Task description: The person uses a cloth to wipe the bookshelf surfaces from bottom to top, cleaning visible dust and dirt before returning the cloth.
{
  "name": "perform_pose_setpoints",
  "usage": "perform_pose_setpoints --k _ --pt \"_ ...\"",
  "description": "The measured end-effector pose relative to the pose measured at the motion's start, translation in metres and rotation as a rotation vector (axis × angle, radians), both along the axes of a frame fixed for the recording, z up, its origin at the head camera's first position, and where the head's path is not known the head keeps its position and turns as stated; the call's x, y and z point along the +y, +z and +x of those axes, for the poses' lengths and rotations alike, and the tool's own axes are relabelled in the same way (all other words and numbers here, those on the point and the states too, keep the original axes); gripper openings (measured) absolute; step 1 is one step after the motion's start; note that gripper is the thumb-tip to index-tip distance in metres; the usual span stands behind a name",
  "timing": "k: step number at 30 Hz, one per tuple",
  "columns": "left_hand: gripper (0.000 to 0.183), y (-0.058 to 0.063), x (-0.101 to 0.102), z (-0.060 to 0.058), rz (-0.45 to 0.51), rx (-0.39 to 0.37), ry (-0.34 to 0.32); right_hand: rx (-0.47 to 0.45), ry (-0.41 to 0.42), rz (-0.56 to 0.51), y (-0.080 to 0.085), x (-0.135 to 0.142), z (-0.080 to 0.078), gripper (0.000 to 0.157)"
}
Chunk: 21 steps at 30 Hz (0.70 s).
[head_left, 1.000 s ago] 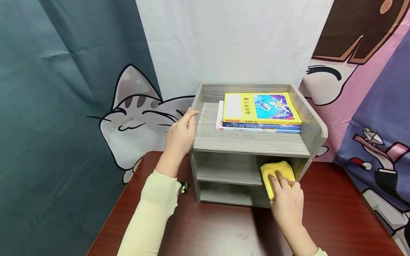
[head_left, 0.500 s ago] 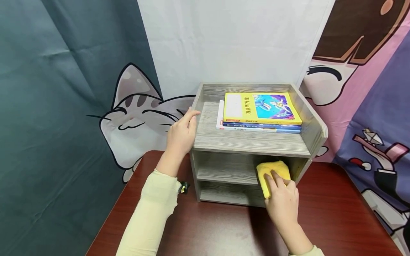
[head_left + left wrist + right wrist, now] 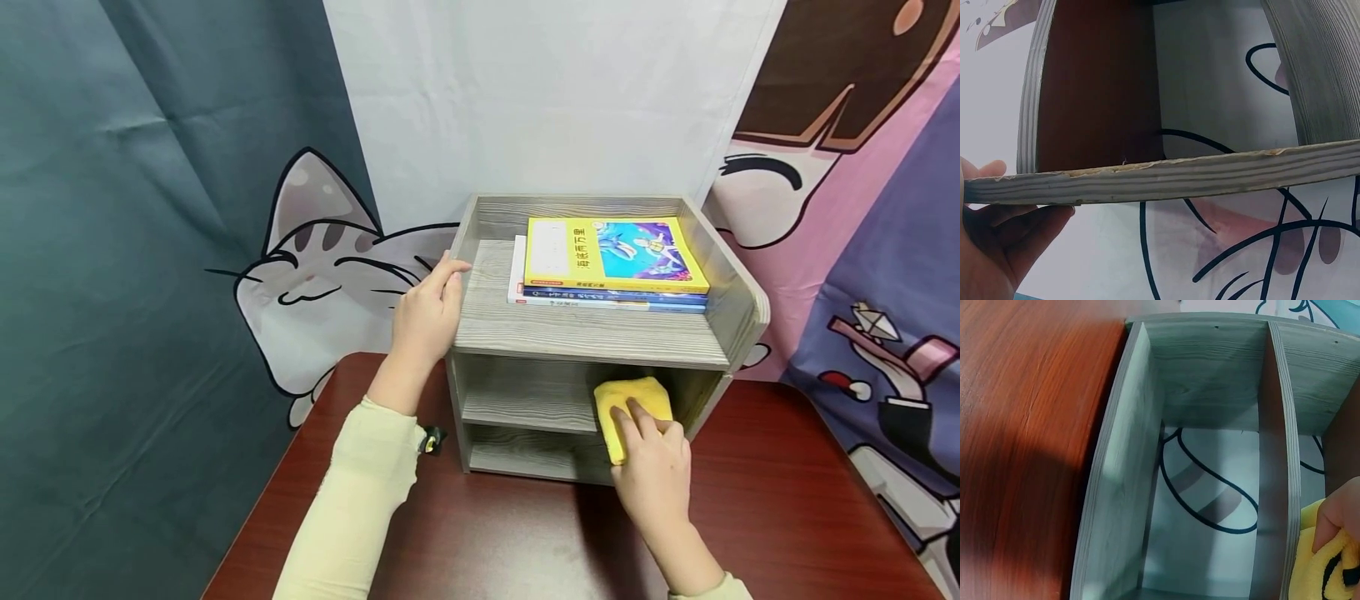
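A small grey wood-grain shelf (image 3: 592, 337) stands on the table. My left hand (image 3: 427, 312) grips its left side panel; in the left wrist view that hand (image 3: 1013, 240) has the thumb on one face of the board and fingers on the other. My right hand (image 3: 654, 471) holds a folded yellow cloth (image 3: 647, 393) at the front of the middle compartment, towards the right side. The cloth (image 3: 1305, 565) overlaps the edge of the middle board (image 3: 1291, 450) in the right wrist view, with my right hand (image 3: 1344, 509) curled over it.
Several stacked books (image 3: 615, 254) lie on the top level, a yellow one uppermost. Below the middle board is a lower compartment (image 3: 525, 454). The dark red table (image 3: 510, 533) spreads in front, and printed curtains (image 3: 555, 100) hang behind.
My right hand has slid to the left with the yellow cloth along the middle compartment. The left hand keeps its place on the side panel.
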<state>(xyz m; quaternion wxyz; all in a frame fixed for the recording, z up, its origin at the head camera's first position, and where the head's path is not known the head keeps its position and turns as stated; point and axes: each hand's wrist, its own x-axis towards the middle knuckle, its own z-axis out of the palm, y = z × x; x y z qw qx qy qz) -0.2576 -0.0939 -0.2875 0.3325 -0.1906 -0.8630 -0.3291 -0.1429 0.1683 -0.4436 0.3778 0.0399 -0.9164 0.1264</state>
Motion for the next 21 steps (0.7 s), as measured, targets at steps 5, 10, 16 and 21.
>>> perform_pose_setpoints --k 5,10,16,21 --pt "0.032 0.0 0.0 0.0 -0.004 0.003 -0.001 -0.004 0.01 0.005 0.0 -0.007 -0.002 0.062" --pt "0.033 0.0 -0.001 0.0 -0.005 -0.009 0.003 -0.007 0.015 0.016 -0.001 -0.014 -0.004 0.062" --pt "0.033 0.0 -0.001 0.0 -0.007 -0.011 -0.001 -0.005 0.017 0.035 -0.002 -0.021 -0.006 0.061" --pt "0.033 0.0 -0.001 0.0 -0.003 -0.009 -0.003 -0.013 0.02 0.032 -0.002 -0.026 -0.006 0.062"
